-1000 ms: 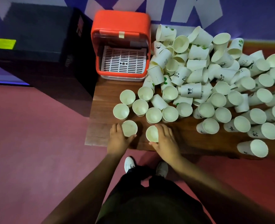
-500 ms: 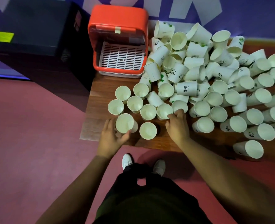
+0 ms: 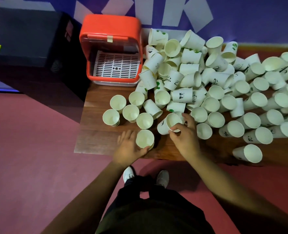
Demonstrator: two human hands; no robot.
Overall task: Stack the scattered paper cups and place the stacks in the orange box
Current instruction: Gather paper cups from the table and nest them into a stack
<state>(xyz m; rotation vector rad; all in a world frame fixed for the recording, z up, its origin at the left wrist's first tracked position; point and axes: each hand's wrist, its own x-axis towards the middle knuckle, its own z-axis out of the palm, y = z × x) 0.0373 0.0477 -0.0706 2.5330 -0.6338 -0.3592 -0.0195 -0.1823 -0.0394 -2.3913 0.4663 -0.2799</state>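
While left hand grips an upright cup, right hand pinches a tilted cup, base leftward.

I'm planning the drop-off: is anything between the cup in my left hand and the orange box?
Yes. A cluster of upright cups stands on the table between the left hand's cup and the box. The box's open front looks unblocked; lifting over the cluster should probably clear it.
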